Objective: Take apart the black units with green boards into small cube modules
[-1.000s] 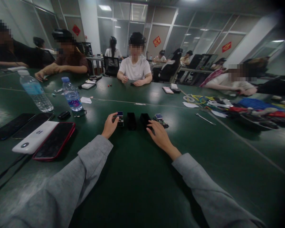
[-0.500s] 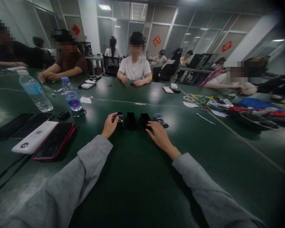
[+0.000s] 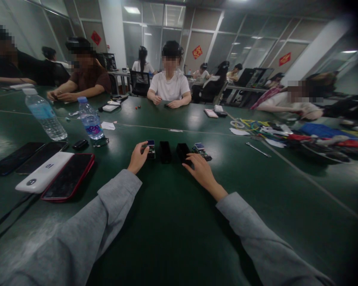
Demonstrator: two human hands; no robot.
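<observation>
My left hand [image 3: 138, 158] has its fingers bent and closed at the left side of a circuit board [image 3: 151, 152] with a small screen on it. Right of that board an open black plastic case [image 3: 165, 153] lies on the green table [image 3: 167, 222]. A second black case [image 3: 182, 149] is beside it, and my right hand [image 3: 200, 169] pinches its near right corner between thumb and fingers. Another circuit board with a small screen [image 3: 199, 146] lies just beyond my right fingers. The fingertips of both hands are partly hidden.
To the left are two water bottles [image 3: 91, 121], several phones, one red-cased [image 3: 68, 176], and a white device [image 3: 44, 171]. A wrench [image 3: 258, 149] and a heap of cables [image 3: 319, 135] lie right. Several people sit around, one person [image 3: 169, 85] across the table.
My right thumb and fingers have drawn in slightly at the near corner of the right-hand case. My left hand stays in place. The person at left has shifted their hands.
</observation>
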